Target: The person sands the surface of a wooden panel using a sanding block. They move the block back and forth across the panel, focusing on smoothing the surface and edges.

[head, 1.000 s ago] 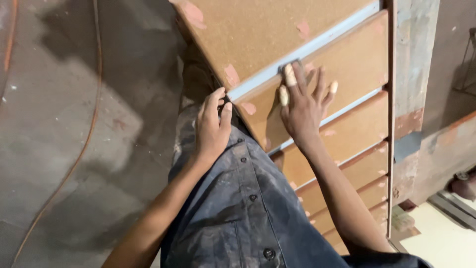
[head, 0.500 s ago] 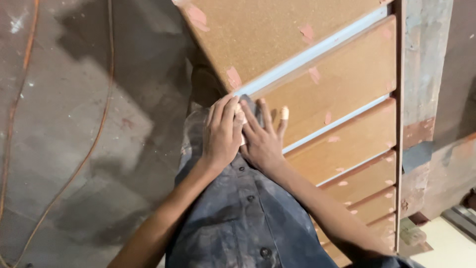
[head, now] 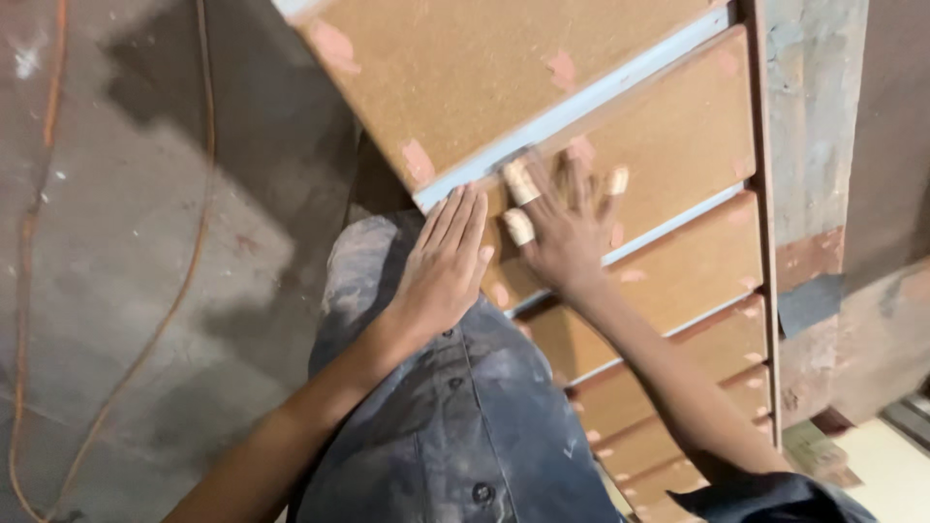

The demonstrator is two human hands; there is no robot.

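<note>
Head view, looking down. A person is standing at a brown board cabinet [head: 601,184] whose front is made of stacked drawer-like panels, each one separated from the next by a pale blue edge strip [head: 581,107].

Left hand [head: 444,266]: lying flat, palm down, fingers straight and together, released and grasping nothing. It is resting at the left corner of the second panel [head: 668,165], fingertips just under the lower left end of the blue strip. The forearm is running down and left across a dusty grey shirt [head: 465,416].

Right hand [head: 562,218]: also flat and released, fingers spreading wide on the face of the same panel, just beside the left hand but not overlapping it. The picture is blurring here, so the fingertips are not sharp. Pale tape wraps [head: 518,203] are showing on several fingers. Nothing is being gripped.

The panel under both hands is sitting second from the top of the stack, below the large top panel [head: 484,68] and above four or so narrower ones stepping downward to the right. Pinkish filler patches [head: 418,163] are dotting the panel corners and edges.

Surroundings: a grey concrete floor [head: 116,242] is lying to the left, with an orange cable [head: 184,291] curving across it. A worn grey post [head: 809,126] is standing along the cabinet's right side
</note>
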